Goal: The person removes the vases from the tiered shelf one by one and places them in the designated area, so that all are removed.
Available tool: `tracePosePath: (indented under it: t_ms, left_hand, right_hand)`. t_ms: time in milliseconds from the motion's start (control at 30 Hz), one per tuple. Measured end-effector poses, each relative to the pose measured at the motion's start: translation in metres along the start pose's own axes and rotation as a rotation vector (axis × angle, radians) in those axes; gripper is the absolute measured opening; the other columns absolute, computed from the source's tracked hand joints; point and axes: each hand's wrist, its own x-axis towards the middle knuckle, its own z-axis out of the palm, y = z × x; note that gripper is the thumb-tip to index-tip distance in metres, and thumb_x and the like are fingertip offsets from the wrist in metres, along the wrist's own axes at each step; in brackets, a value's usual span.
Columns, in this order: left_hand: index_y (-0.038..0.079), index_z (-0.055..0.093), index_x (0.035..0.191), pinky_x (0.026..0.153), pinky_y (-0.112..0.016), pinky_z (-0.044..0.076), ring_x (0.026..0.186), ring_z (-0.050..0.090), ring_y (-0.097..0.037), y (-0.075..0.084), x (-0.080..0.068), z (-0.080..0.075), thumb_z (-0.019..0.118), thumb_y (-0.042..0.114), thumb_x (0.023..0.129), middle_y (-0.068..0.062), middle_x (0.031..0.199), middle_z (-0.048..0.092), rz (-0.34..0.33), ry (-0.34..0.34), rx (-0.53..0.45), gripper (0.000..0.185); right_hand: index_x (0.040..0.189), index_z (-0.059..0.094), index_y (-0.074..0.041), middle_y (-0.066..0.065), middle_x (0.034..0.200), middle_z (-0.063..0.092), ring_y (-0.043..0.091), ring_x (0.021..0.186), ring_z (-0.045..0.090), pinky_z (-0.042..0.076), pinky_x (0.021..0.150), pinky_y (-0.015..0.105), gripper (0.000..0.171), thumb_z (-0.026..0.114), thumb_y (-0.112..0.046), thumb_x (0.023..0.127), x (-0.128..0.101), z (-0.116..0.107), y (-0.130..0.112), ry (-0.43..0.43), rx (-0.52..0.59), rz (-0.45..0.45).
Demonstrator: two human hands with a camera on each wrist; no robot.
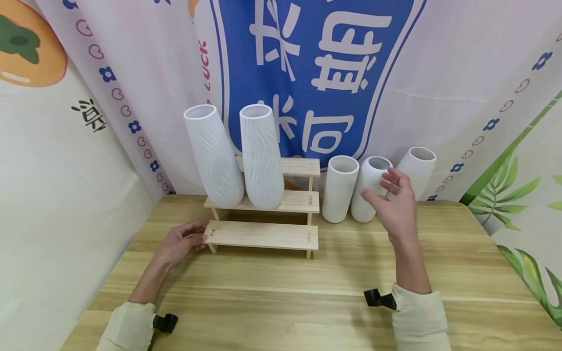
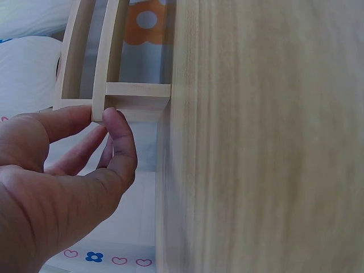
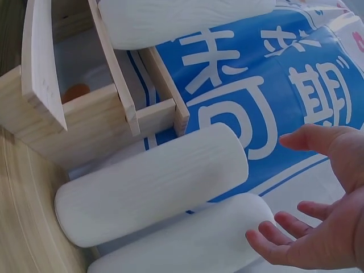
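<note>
A three-step wooden stand [image 1: 263, 234] carries two tall white vases [image 1: 213, 156] with wavy relief on its middle step. My left hand [image 1: 182, 243] is at the stand's left end; in the left wrist view, thumb and forefinger pinch the corner of the lowest step [image 2: 99, 68]. Three shorter white vases stand on the table right of the stand: a ribbed one [image 1: 340, 190], a rounder one [image 1: 366, 195] and another [image 1: 417, 170], partly hidden. My right hand [image 1: 397, 204] is raised in front of the latter two, fingers spread and bent, holding nothing.
The wood-grain table [image 1: 272, 302] runs under everything. Behind it hangs a printed cloth [image 1: 456, 97] with a blue panel, close behind the vases. A white cloth [image 1: 57, 185] with an orange fruit print hangs at the left.
</note>
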Motion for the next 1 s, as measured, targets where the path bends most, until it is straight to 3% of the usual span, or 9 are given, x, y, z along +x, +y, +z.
tracePosePath:
  t_ms: [500,1000]
  left_hand:
    - [-0.007,0.045,0.158,0.090,-0.021,0.064,0.103,0.068,-0.004,-0.001,0.000,-0.001,0.062,0.004,0.106,-0.035,0.155,0.050,0.008,0.000,0.008,0.056]
    - [-0.008,0.043,0.159,0.091,-0.020,0.064,0.103,0.068,-0.004,-0.001,0.000,-0.001,0.063,0.003,0.105,-0.035,0.155,0.049,0.000,-0.005,0.026,0.058]
  right_hand:
    - [0.160,0.042,-0.003,0.017,0.159,0.052,0.033,0.148,0.051,0.047,0.125,0.054,0.080,0.083,-0.010,0.092,-0.010,0.045,-0.006,-0.105,0.046,-0.074]
    - [0.163,0.041,-0.012,0.012,0.162,0.050,0.032,0.150,0.049,0.047,0.125,0.054,0.087,0.088,-0.018,0.090,-0.020,0.095,-0.007,-0.195,0.105,-0.111]
